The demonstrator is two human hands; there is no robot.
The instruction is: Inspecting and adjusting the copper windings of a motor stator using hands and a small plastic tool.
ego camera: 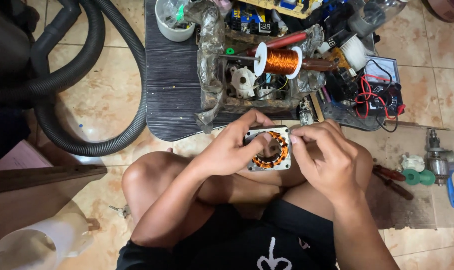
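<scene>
A square metal motor stator [270,149] with copper windings around its round opening rests above my crossed legs. My left hand [232,147] grips its left side, thumb across the opening. My right hand [324,157] is at its right edge, fingertips pinched together against the top right corner; what they pinch is too small to tell. Straight ahead, a white spool of copper wire [280,60] sits on a rod over a cluttered box.
A dark board [172,90] on the tiled floor carries the box of parts, a white cup [173,25] and a multimeter with red leads [379,92]. A grey vacuum hose [82,75] curls at left. Cardboard at right holds a motor rotor [438,160], green parts and a red-handled tool [392,182].
</scene>
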